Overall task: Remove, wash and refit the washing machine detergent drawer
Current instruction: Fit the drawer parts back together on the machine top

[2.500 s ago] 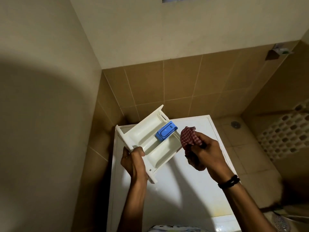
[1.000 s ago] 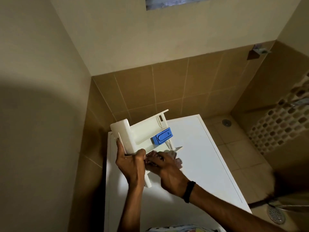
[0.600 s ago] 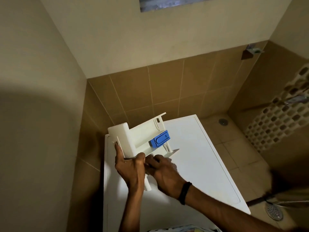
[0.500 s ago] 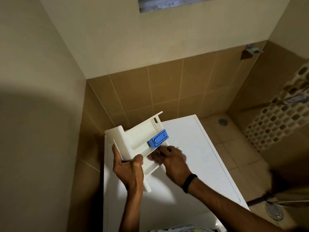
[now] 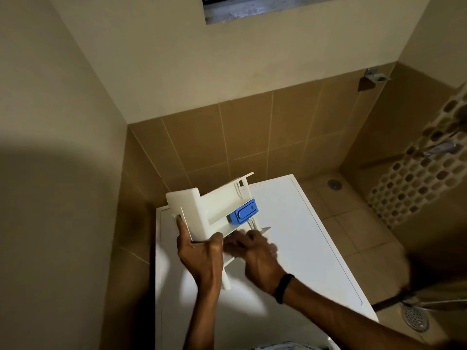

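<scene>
Both at drawer (image 5: 214, 205) edge: left hand (image 5: 199, 256) grips it, right hand (image 5: 257, 258) unclear, blurred.

The upper walls (image 5: 164, 72) are painted cream, and a broad soft shadow (image 5: 50, 198) covers the left one in dim light. A window opening (image 5: 265, 6) cuts into the back wall at the top edge. Below the paint runs a band of tan wall tiles (image 5: 247, 137), which meets a beige tiled floor (image 5: 353, 223). A small round floor drain (image 5: 334, 184) sits near the corner and a larger metal drain grate (image 5: 414, 318) lies at lower right. Hexagonal mosaic tiles (image 5: 417, 183) cover the right wall, and a metal bracket (image 5: 376, 76) is fixed high on the tiles
</scene>
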